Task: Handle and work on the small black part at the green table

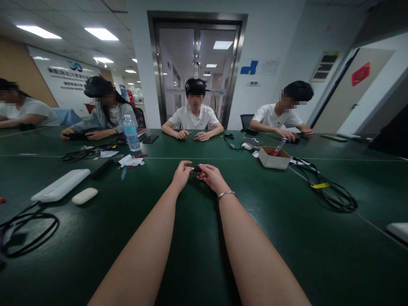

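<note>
Near the centre of the frame I see my left hand (181, 175) and my right hand (212, 177) meeting just above the dark green table (197, 238), each pinching one end of a small black oblong object (198, 169) that spans the gap between the fingertips. I judge this a two-handed fiddling step, pulling apart or pressing together; which one I cannot tell, since the piece is too small to read. Either way it calls for steady opposing pressure without losing the pinch. At right of centre an open brown cardboard box (274, 158) sits on the table with a red-handled tool (279, 147) leaning out of it; its other contents are hidden.
</note>
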`<action>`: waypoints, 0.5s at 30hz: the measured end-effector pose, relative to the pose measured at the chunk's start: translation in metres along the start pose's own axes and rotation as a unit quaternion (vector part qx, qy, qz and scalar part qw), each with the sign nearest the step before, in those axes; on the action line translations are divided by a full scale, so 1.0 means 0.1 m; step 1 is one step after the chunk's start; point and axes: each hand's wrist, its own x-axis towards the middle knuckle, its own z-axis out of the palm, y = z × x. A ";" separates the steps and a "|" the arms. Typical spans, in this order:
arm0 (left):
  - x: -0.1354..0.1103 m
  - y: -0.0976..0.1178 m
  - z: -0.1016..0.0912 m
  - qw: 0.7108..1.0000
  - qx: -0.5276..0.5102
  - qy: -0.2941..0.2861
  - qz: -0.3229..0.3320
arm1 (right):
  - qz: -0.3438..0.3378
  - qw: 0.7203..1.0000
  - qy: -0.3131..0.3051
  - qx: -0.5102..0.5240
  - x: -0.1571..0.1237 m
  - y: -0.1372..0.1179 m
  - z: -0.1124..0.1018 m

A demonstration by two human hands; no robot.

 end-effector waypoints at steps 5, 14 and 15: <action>-0.02 0.04 -0.01 0.999 -0.009 -0.030 0.009 | 0.003 1.000 -0.006 -0.004 -0.01 -0.01 0.01; -0.03 0.07 0.00 1.000 -0.013 -0.014 -0.014 | 0.004 1.000 -0.012 -0.005 0.00 -0.01 0.00; -0.03 0.06 0.00 1.000 -0.011 -0.015 -0.008 | 0.005 1.000 -0.013 -0.006 0.00 -0.01 0.00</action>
